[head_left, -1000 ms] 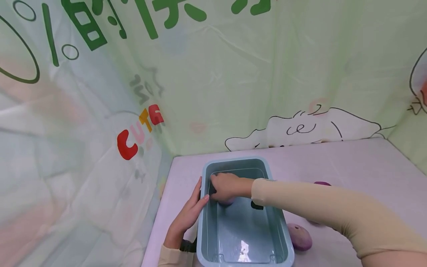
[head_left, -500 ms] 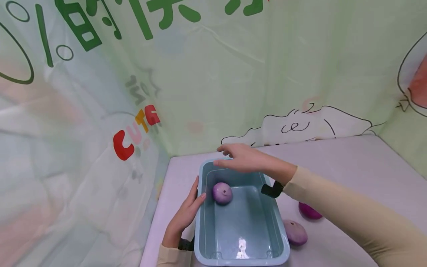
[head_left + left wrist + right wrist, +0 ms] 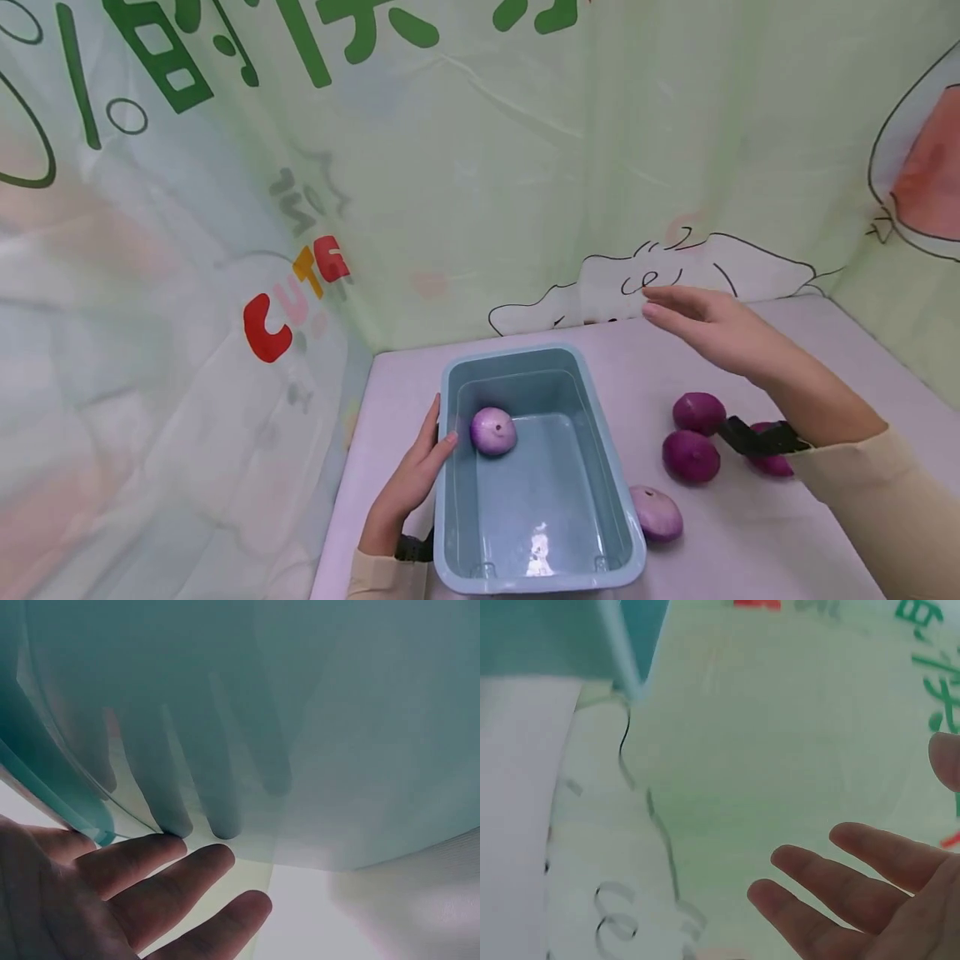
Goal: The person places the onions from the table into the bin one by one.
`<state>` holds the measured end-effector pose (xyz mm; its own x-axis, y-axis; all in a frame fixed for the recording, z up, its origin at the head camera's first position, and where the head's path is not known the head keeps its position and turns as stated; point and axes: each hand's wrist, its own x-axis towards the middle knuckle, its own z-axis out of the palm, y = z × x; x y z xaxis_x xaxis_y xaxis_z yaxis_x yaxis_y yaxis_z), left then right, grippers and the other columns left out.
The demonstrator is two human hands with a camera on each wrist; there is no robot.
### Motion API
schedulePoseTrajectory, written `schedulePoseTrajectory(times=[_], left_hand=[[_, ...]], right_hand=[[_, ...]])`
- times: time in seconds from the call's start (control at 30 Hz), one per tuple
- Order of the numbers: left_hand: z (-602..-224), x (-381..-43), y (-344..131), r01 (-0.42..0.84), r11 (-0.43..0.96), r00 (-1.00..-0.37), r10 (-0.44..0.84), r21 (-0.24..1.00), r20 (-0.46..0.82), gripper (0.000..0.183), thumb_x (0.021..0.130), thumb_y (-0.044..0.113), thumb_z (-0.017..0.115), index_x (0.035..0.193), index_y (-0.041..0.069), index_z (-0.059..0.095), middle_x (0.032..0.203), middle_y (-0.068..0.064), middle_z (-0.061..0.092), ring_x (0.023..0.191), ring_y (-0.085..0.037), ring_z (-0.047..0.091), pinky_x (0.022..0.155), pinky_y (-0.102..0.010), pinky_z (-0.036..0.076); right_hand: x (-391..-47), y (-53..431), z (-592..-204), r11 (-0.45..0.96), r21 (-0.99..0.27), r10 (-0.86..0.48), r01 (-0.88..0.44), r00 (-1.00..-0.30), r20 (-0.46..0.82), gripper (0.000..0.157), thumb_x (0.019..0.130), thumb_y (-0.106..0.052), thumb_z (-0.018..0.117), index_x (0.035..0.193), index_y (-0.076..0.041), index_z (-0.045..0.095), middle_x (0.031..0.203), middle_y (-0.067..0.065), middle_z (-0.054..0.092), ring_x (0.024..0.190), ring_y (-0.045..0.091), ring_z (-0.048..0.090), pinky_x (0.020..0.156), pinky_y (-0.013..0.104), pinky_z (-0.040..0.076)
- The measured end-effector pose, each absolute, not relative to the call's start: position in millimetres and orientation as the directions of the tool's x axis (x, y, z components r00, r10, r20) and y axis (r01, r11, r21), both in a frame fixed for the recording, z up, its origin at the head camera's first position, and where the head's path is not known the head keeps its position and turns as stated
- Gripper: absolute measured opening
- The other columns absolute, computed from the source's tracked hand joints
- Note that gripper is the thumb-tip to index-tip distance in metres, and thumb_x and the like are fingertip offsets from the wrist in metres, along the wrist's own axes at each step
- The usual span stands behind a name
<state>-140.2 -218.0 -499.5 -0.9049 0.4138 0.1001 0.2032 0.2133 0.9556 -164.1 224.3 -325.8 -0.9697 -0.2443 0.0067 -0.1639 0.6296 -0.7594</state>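
A blue plastic bin [image 3: 540, 500] stands on the table, and one pale purple onion [image 3: 493, 432] lies inside near its left wall. My left hand [image 3: 411, 479] rests against the bin's left side, thumb at the rim. Its fingers are extended along the outer wall, as the left wrist view shows with the fingers [image 3: 172, 889] beside the bluish wall. My right hand [image 3: 712, 329] is raised above the table, right of the bin, and holds nothing. In the right wrist view its fingers [image 3: 832, 889] are spread and relaxed.
To the right of the bin lie a pale onion [image 3: 656, 513], touching or close to its wall, and darker onions [image 3: 691, 457], one partly behind the right wrist strap [image 3: 761, 437]. A printed curtain [image 3: 480, 208] closes off the table's back and left sides.
My right hand has let go of the pale onion inside the bin, risen out and moved right over the table. The left hand stays at the bin's side.
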Motion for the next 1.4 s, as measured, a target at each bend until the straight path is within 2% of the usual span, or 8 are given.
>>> schedulePoseTrajectory(times=[0.2,0.47,0.77,0.93,1.17,1.4], left_hand=[[-498.0,-141.8,-219.7,0.227,0.219,-0.907,0.402,0.949,0.124,0.071,0.113,0.027,0.046,0.168,0.025,0.001,0.173,-0.001,0.004,0.155,-0.028,0.011,0.116,-0.061,0.021],[-499.0,-138.6,-222.5,0.234,0.228,-0.916,0.378,0.945,0.136,0.071,0.113,0.024,0.045,0.169,0.024,0.002,0.173,-0.002,0.003,0.154,-0.027,0.009,0.117,-0.06,0.02],[-495.7,-142.7,-220.3,0.264,0.216,-0.907,0.388,0.94,0.165,0.071,0.112,0.025,0.045,0.169,0.023,0.002,0.173,-0.002,0.004,0.155,-0.028,0.01,0.116,-0.061,0.022],[-498.9,-140.6,-219.5,0.229,0.231,-0.913,0.388,0.946,0.126,0.071,0.113,0.027,0.045,0.169,0.024,0.002,0.173,-0.001,0.003,0.155,-0.027,0.007,0.118,-0.06,0.018],[-505.4,-138.8,-218.1,0.207,0.227,-0.912,0.397,0.952,0.104,0.071,0.113,0.028,0.045,0.168,0.028,0.001,0.173,0.002,0.003,0.155,-0.026,0.009,0.117,-0.06,0.021],[-505.3,-139.7,-215.8,0.223,0.224,-0.905,0.409,0.949,0.116,0.072,0.112,0.029,0.045,0.169,0.025,0.001,0.173,0.0,0.002,0.155,-0.029,0.008,0.116,-0.063,0.021]], right_hand=[[-149.4,281.5,-359.7,0.677,-0.735,-0.112,-0.051,-0.993,-0.033,0.08,0.109,-0.055,0.042,0.162,0.003,0.026,0.156,0.037,0.033,0.139,0.059,0.031,0.101,0.078,0.031],[-130.6,339.6,-427.0,0.72,-0.69,-0.031,0.071,-0.991,-0.133,0.085,0.11,-0.054,0.038,0.159,0.012,0.018,0.15,0.048,0.027,0.133,0.068,0.028,0.094,0.081,0.033],[-118.5,356.1,-496.4,0.773,-0.63,-0.05,0.071,-0.984,-0.171,0.086,0.108,-0.053,0.044,0.15,0.02,0.026,0.143,0.053,0.028,0.127,0.072,0.03,0.09,0.08,0.038],[-111.6,352.9,-522.1,0.801,-0.596,-0.051,0.063,-0.984,-0.172,0.096,0.105,-0.055,0.052,0.149,0.024,0.019,0.139,0.053,0.031,0.121,0.069,0.037,0.088,0.078,0.041],[-107.5,350.2,-534.9,0.841,-0.535,-0.005,0.081,-0.988,-0.157,0.108,0.098,-0.06,0.062,0.153,0.019,0.013,0.14,0.051,0.027,0.119,0.07,0.033,0.074,0.095,0.021],[-107.6,353.4,-539.8,0.856,-0.501,0.055,0.123,-0.987,-0.148,0.119,0.09,-0.062,0.072,0.157,0.012,0.009,0.139,0.051,0.029,0.117,0.072,0.033,0.078,0.096,0.015]])
